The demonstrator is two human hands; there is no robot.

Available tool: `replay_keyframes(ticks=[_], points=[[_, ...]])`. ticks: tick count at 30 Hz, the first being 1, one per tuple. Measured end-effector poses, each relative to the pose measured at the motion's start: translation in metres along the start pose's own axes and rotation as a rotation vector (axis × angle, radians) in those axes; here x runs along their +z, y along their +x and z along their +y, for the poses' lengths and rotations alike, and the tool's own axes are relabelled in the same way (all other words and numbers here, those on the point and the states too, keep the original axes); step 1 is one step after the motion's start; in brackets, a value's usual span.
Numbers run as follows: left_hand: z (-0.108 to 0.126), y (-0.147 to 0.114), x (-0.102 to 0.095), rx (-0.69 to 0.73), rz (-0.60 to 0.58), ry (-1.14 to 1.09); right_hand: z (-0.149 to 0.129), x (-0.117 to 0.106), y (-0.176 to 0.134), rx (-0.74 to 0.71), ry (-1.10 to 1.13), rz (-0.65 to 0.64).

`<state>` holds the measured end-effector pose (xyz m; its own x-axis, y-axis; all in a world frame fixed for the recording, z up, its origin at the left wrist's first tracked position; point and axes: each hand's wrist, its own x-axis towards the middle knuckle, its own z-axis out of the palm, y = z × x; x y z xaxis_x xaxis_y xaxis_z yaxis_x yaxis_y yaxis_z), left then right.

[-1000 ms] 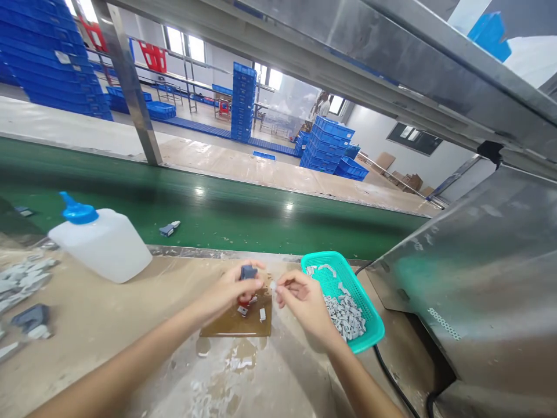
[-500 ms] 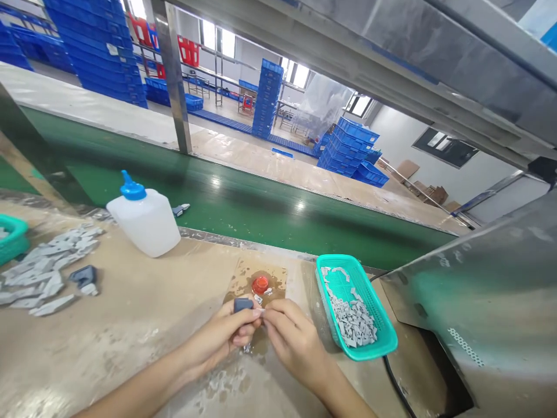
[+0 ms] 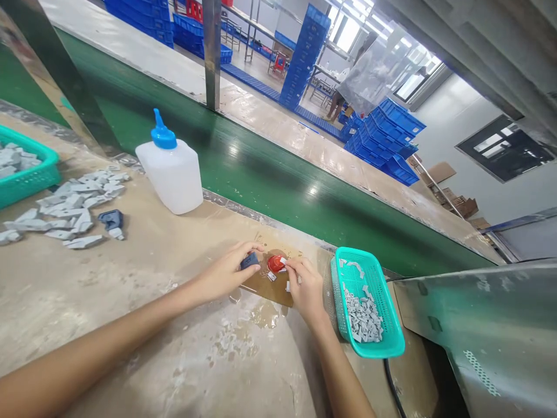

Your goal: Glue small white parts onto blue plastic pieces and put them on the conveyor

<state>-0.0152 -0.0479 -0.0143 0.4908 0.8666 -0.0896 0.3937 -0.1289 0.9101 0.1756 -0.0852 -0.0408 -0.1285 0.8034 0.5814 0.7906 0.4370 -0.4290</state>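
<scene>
A dark grey part is held in the left hand, between the thumb and the curled fingers, at the left edge of a wet brown board; by this grip, it seems, the part is kept steady and close to the work while the other hand is left free. A small pale piece is pinched between the thumb and fingertips of the right hand, with almost no opening left, over the edge of a small red dish; whether the dish is touched cannot be told. By the fine pinch, most of the piece is probably left exposed. The dish is set on the board, perhaps so that drips are caught there, and another small light piece is seen just beside it. A green basket of small grey pieces is placed near the right hand, presumably for easy reach. To the left, a white bottle is stood upright near the green belt, and larger grey pieces are spread on the table, with a second dark part lying just beside them.
</scene>
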Motion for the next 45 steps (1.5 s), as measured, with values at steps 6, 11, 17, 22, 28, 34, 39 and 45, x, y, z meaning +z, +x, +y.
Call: replay_keyframes(ticks=[6, 11, 17, 22, 28, 34, 39, 45], points=[[-0.006, 0.004, 0.004, 0.004, 0.022, -0.118, 0.001, -0.001, 0.000, -0.054, -0.035, -0.026], [-0.009, 0.006, 0.006, -0.010, 0.032, -0.242, 0.001, 0.001, 0.000, -0.049, -0.049, -0.025], [-0.008, 0.007, 0.007, -0.073, 0.022, -0.383, -0.009, -0.006, 0.004, -0.024, -0.011, -0.016], [-0.003, 0.007, 0.008, -0.072, -0.014, -0.513, -0.029, -0.022, 0.009, 0.131, 0.236, 0.019], [0.001, 0.005, 0.006, -0.140, -0.032, -0.573, -0.039, -0.021, 0.005, 0.114, 0.324, -0.035], [0.004, 0.000, 0.010, -0.151, -0.023, -0.625, -0.040, -0.018, 0.000, 0.060, 0.337, -0.056], [0.001, -0.002, 0.019, -0.188, 0.007, -0.737, -0.049, -0.022, -0.003, 0.014, 0.255, -0.071], [0.005, -0.005, 0.021, -0.177, -0.021, -0.822, -0.056, -0.028, -0.013, -0.011, 0.116, -0.083]])
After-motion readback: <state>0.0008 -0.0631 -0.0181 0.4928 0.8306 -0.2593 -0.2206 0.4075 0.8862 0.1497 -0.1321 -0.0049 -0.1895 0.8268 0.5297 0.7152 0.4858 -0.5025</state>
